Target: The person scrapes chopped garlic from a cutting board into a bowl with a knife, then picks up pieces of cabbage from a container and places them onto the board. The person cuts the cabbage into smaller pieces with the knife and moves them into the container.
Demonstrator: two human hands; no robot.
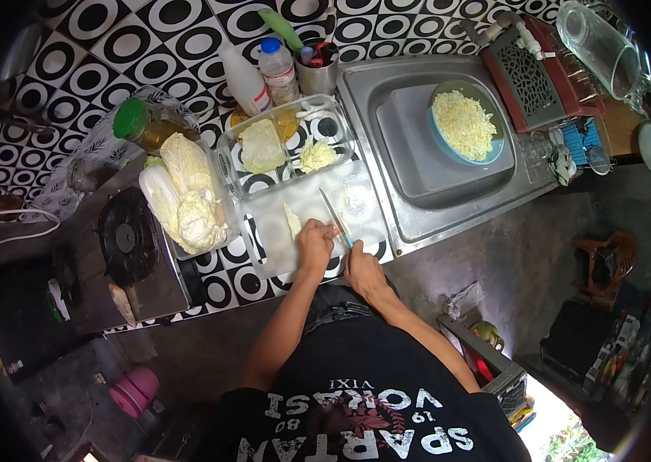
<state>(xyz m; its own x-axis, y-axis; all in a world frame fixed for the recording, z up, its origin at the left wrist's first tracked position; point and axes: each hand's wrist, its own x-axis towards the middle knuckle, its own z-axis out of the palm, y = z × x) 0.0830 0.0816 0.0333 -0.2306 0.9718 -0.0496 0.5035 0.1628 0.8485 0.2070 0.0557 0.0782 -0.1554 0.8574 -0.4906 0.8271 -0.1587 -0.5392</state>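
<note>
My right hand [363,267] is closed round the blue handle of a kitchen knife [330,208], whose blade points away over a translucent cutting board [275,250]. Close to the blade, my left hand [316,245] rests on the board with its fingers bent together; what lies under them is too small to make out. A pale strip of cabbage [292,221] lies just left of that hand, and small bits are scattered right of the blade. Behind the board stands a divided glass container [237,185] with a cabbage leaf piece [262,146] on the left and shredded cabbage [316,155] on the right.
Whole napa cabbages [179,192] fill a tray at the left, near a gas burner [127,235]. A blue bowl of chopped cabbage [464,127] sits in the steel sink [395,208]. Bottles [278,73] and a utensil cup [318,77] stand by the tiled wall.
</note>
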